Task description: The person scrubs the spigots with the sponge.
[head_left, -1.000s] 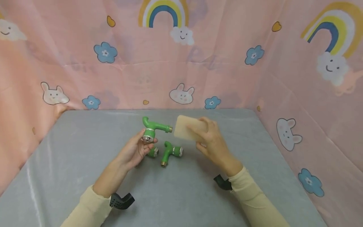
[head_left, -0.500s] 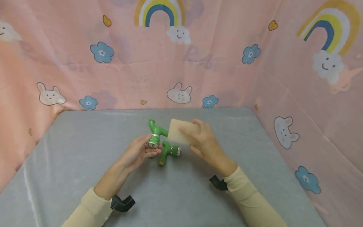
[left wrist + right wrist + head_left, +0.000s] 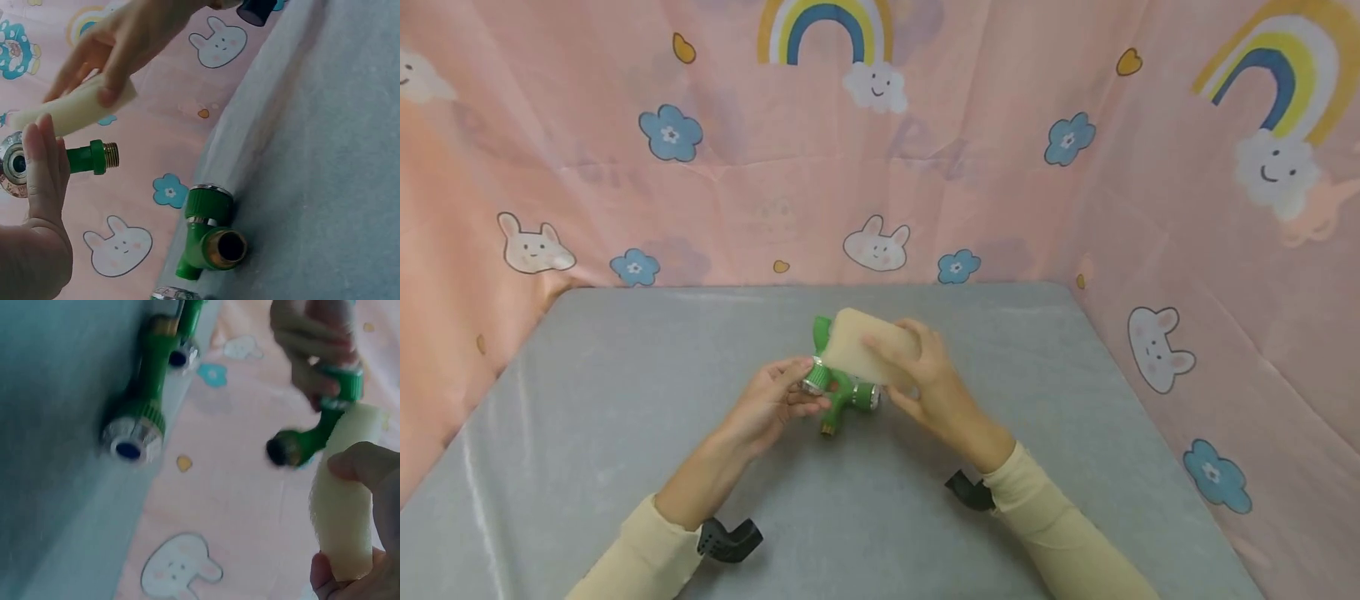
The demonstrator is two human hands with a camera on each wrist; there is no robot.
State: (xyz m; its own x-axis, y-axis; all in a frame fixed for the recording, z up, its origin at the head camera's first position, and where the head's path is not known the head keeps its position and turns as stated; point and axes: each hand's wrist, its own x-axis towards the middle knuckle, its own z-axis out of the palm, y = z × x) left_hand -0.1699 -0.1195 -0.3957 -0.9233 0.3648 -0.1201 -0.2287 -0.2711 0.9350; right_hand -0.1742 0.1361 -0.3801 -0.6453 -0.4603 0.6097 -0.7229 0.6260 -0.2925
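My left hand (image 3: 775, 398) grips a green tap by its ribbed, silver-rimmed knob, holding it above the table. In the left wrist view this tap's threaded brass end (image 3: 111, 155) sticks out past my fingers. A pale cream sponge (image 3: 868, 346) is pinched in my right hand (image 3: 936, 383), thumb on one face and fingers on the other. The sponge lies against the held tap (image 3: 322, 428) and covers part of it in the head view. Below them a second green tap (image 3: 842, 404) rests on the table.
Grey cloth covers the table (image 3: 587, 450). Part of a further tap (image 3: 187, 347) shows beyond the resting one in the right wrist view. Pink printed curtains (image 3: 737, 192) stand along the back and sides. A black wrist mount (image 3: 730, 540) hangs at my left sleeve.
Both hands have come closer together. The held tap has moved right and turned, and the sponge has moved left, from apart to over the tap's body.
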